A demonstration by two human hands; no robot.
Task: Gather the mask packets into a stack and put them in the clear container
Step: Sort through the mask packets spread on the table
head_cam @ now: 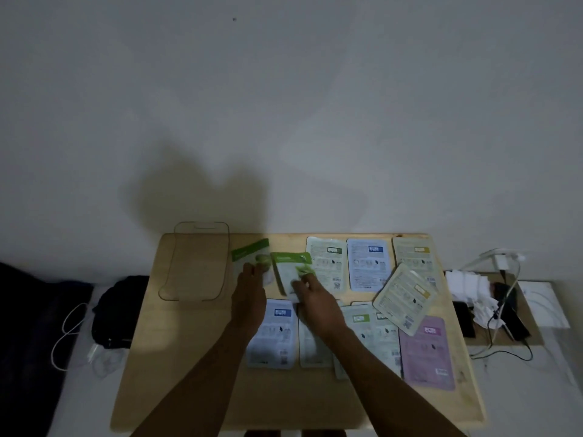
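Several mask packets lie spread over a small wooden table (189, 357). My left hand (247, 298) holds a green-topped packet (249, 252) near the table's far middle. My right hand (310, 299) grips a second green-topped packet (288, 266) just to the right of it. The clear container (195, 263) stands empty at the far left of the table. Flat on the table lie a blue packet (367, 264), a yellow-labelled tilted packet (405, 298), a pink packet (427, 351) and a pale blue packet (276, 332) under my forearms.
A dark bag (116, 313) and a white cable (67, 335) lie left of the table. To the right are white tissues (467, 287), a charger with cables (501, 263) and dark devices (512, 320). A plain wall stands behind.
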